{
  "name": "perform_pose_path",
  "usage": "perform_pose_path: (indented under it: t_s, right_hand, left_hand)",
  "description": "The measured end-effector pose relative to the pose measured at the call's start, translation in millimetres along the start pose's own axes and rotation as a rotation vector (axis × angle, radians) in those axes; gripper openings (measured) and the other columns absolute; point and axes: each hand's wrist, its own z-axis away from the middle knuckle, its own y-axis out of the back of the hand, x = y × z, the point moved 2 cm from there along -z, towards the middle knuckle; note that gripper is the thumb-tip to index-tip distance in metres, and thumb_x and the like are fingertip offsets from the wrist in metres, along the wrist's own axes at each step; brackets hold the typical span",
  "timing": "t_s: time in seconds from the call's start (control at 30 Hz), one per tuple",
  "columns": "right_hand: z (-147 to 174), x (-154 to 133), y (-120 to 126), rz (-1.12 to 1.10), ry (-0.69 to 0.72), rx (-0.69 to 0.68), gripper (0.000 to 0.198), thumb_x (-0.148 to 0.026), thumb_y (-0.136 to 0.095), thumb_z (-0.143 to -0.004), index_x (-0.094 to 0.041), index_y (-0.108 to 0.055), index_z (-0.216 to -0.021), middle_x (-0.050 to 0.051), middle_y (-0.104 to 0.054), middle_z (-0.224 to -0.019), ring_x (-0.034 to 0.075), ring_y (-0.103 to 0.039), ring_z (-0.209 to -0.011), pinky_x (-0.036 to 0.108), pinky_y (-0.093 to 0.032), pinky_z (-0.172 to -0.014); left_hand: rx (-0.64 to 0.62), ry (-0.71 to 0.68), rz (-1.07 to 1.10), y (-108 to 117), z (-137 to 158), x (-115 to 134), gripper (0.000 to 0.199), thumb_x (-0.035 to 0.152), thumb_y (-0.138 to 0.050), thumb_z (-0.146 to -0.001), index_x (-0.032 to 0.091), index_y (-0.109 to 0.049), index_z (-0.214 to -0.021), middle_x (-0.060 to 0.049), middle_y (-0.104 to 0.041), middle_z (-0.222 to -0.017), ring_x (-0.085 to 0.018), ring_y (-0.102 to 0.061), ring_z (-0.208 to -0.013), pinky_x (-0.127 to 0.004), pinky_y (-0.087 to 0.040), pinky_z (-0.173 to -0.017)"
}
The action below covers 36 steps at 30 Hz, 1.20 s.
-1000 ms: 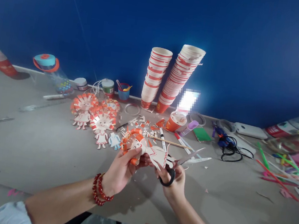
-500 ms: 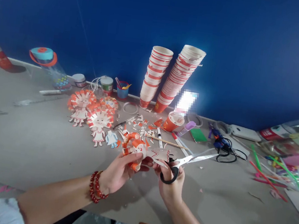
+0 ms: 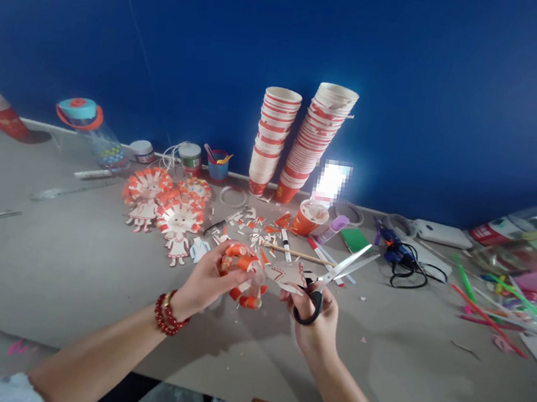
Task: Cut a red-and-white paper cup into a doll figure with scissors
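My left hand [image 3: 211, 279], with red beads at its wrist, pinches a paper doll's head [image 3: 253, 269] ringed with curled orange strips. A white paper dress piece [image 3: 286, 274] with red trim lies between my hands; whether it is joined to the head I cannot tell. My right hand [image 3: 317, 316] has black-handled scissors [image 3: 341, 267] hooked on its fingers, blades slightly apart and pointing up and away to the right. Its fingertips also touch the dress piece's right end. Beyond my left hand lie finished-looking paper dolls [image 3: 178, 229] and a blue-edged paper dress cutout [image 3: 199, 249].
Paper scraps [image 3: 255, 229] are strewn beyond my hands. Two tall stacks of paper cups [image 3: 274, 136] lean near the blue wall, with a cut cup [image 3: 310, 218] in front. A glue gun [image 3: 393, 250] with black cord lies to the right, near coloured straws [image 3: 497, 303] and bottles.
My left hand has shifted slightly left and turned the doll's head. The scissor blades have swung upward and stand a little further apart. The view has shifted slightly.
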Motion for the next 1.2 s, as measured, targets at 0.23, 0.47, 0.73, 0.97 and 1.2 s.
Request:
perform_pose_path:
  t_s: [0.23,0.47,0.73,0.97,1.2]
  right_hand:
    - [-4,-5,2,0.090,0.035,-0.092,0.015,-0.029,-0.070,-0.072,-0.018,-0.063,-0.064,0.000,-0.063,-0.056,0.011,-0.049,-0.048,0.022,-0.037,-0.047]
    - [-5,-11,-10,0.174,-0.084,-0.202,0.016,-0.032,-0.069,-0.072,-0.017,-0.063,-0.071,0.000,-0.062,-0.054,0.011,-0.051,-0.046,0.021,-0.037,-0.045]
    - [-2,-13,-21,0.128,-0.209,-0.231,0.023,-0.034,-0.071,-0.065,-0.016,-0.060,-0.073,-0.001,-0.060,-0.052,0.011,-0.050,-0.043,0.020,-0.035,-0.041]
    - [-1,-7,-17,0.115,-0.222,-0.209,0.019,-0.032,-0.069,-0.068,-0.016,-0.061,-0.075,0.000,-0.062,-0.052,0.011,-0.050,-0.043,0.020,-0.033,-0.040]
    - [1,-5,-19,0.072,-0.214,-0.189,0.015,-0.028,-0.068,-0.068,-0.016,-0.062,-0.074,-0.001,-0.060,-0.050,0.010,-0.049,-0.042,0.019,-0.032,-0.040]
  left_hand:
    - [-0.182,-0.027,-0.351,17,-9,25,0.045,0.031,-0.069,-0.075,0.020,-0.052,-0.116,-0.005,-0.063,-0.095,-0.015,-0.060,-0.079,-0.025,-0.049,-0.069]
    - [-0.492,-0.016,-0.372,9,-3,45,0.044,0.033,-0.070,-0.073,0.019,-0.058,-0.113,-0.009,-0.064,-0.106,-0.023,-0.061,-0.099,-0.033,-0.047,-0.087]
    - [-0.336,-0.129,-0.592,-12,3,23,0.015,0.026,-0.058,-0.082,0.016,-0.069,-0.081,-0.006,-0.066,-0.083,-0.019,-0.062,-0.079,-0.024,-0.047,-0.067]
    - [-0.304,-0.078,-0.434,-18,5,22,0.019,0.023,-0.056,-0.084,0.018,-0.072,-0.090,-0.006,-0.069,-0.089,-0.018,-0.063,-0.077,-0.023,-0.047,-0.065]
    - [-0.257,-0.103,-0.457,-19,5,19,0.017,0.022,-0.057,-0.083,0.017,-0.073,-0.083,-0.006,-0.069,-0.080,-0.016,-0.060,-0.069,-0.023,-0.043,-0.061]
